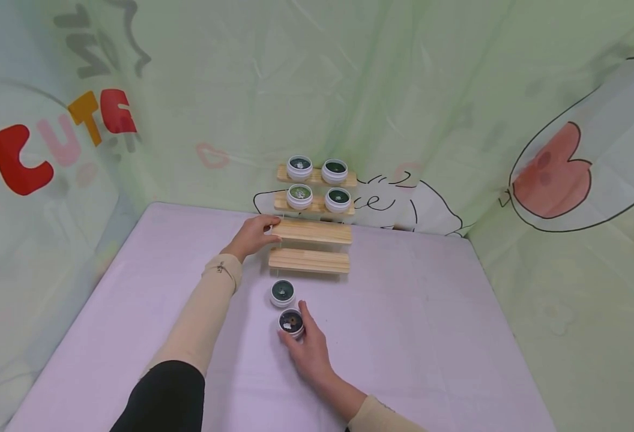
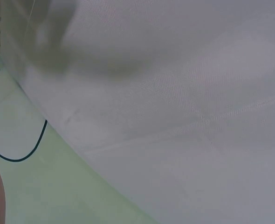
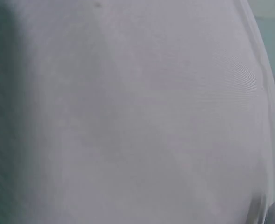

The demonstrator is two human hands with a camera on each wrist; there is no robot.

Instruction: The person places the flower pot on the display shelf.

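A stepped wooden display stand (image 1: 310,261) with several tiers stands at the back of the table. My left hand (image 1: 251,237) holds the left end of its second-lowest tier (image 1: 313,231), fingers above and thumb below. In front of the stand, my right hand (image 1: 310,348) grips a small round white jar (image 1: 290,324) with a dark top, between thumb and fingers. Just behind it sits another white jar (image 1: 282,293) with a dark green top. The left wrist view catches only a sliver of skin at its left edge; the jar's kind of contents cannot be told.
Two jars (image 1: 299,168) stand on the top tier and two more (image 1: 337,200) on the tier below it. A pale lilac cloth (image 1: 414,324) covers the table. Printed light green curtains (image 1: 317,72) hang close behind and at both sides.
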